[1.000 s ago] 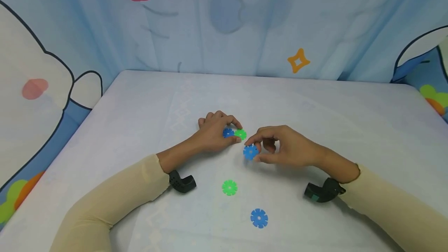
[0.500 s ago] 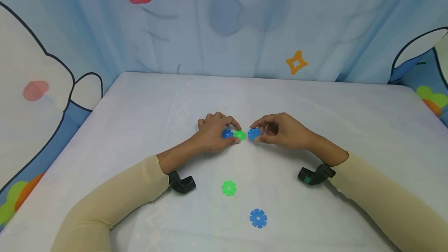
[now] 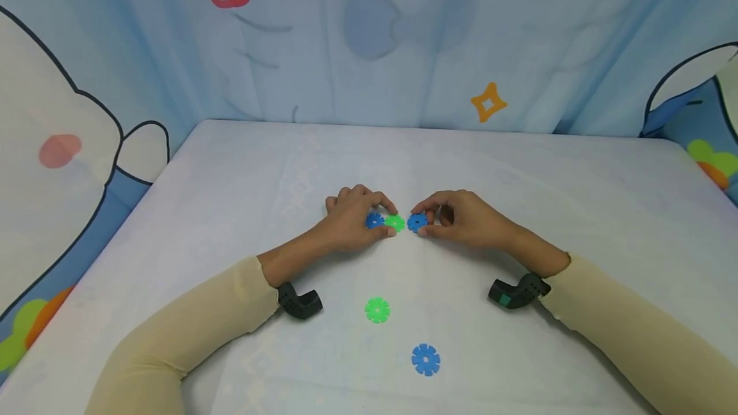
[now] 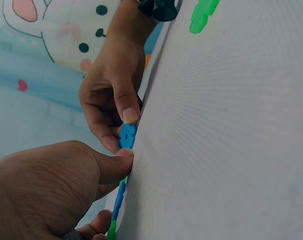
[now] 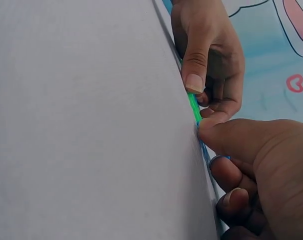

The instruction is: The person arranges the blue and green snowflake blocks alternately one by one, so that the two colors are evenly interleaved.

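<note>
My left hand (image 3: pixel 353 221) pinches a green notched snowflake disc (image 3: pixel 394 223) between thumb and index finger. A blue disc (image 3: pixel 375 219) joins it edge to edge inside that hand's curve. In the left wrist view the row runs on beneath the palm to another green disc (image 4: pixel 111 231). My right hand (image 3: pixel 475 219) pinches a second blue disc (image 3: pixel 416 223) by its edges, tilted a little, its left rim close beside the held green one. In the right wrist view, the thumb hides much of this blue disc.
Nearer the person, a loose green disc (image 3: pixel 377 310) and a loose blue disc (image 3: pixel 426 360) lie flat on the white tablecloth (image 3: pixel 277 364). A blue patterned curtain (image 3: pixel 369 43) hangs behind the table. Each wrist wears a black camera (image 3: pixel 520 291).
The right hand has carried its blue disc away from the person, up level with the green disc, then shifted it slightly and tilted it. The left hand has stayed put.
</note>
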Available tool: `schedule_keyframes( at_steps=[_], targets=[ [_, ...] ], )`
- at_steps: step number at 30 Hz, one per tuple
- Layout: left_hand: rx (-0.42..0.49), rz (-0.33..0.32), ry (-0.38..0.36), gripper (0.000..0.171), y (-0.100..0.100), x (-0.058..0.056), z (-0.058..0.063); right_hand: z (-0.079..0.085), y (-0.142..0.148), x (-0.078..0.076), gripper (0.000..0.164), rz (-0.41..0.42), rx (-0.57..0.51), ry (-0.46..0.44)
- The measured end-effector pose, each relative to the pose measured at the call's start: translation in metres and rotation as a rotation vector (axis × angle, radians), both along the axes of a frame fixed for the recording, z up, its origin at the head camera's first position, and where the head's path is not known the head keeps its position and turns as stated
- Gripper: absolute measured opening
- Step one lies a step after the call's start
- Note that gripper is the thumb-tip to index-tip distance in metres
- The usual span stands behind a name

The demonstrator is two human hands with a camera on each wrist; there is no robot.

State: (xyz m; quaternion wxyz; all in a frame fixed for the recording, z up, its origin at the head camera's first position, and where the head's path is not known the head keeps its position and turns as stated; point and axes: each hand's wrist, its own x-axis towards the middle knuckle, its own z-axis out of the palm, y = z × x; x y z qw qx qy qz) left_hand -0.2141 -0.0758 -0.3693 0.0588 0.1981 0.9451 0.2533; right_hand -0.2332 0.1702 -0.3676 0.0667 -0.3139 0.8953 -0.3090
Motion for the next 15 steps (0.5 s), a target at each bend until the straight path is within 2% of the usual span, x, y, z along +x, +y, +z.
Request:
schedule_keyframes(
  at_steps=[15],
  targets=[
    [0.012, -0.014, 0.007, 0.030, -0.0021, 0.0004, 0.0000, -0.0013, -0.0060, 0.0053, 0.029, -0.045, 0.047, 0.039]
  ],
)
